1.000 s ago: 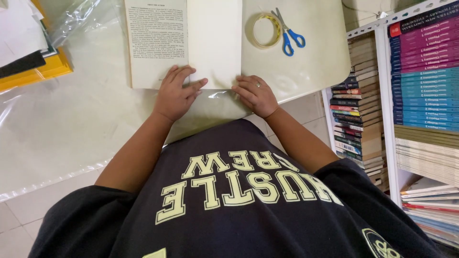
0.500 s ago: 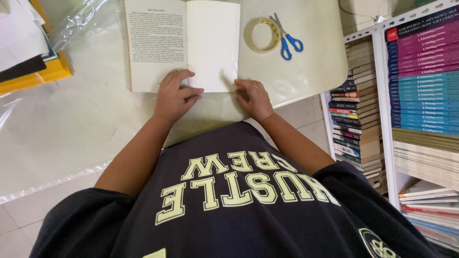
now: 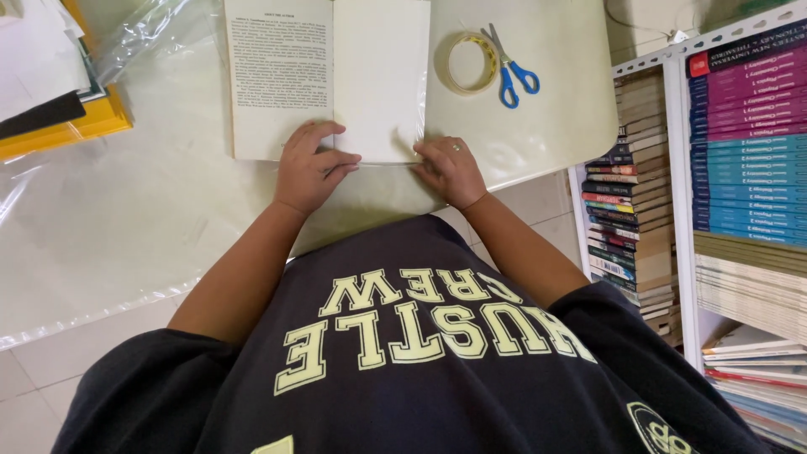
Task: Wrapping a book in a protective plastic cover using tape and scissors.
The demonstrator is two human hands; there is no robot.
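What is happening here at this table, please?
A person in a dark shirt presses both hands on the lower edge of an open book that lies on a clear plastic sheet over a pale table. The left hand rests on the printed page's bottom corner; the right hand holds down the blank side's lower edge. A tape roll and blue-handled scissors lie beyond the right hand, untouched. Shelves of stacked books stand on the right.

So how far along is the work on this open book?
Done: open book lies flat on the clear plastic sheet. In hand: left hand and right hand press along its near edge. Left: tape roll and blue scissors lie untouched beyond.
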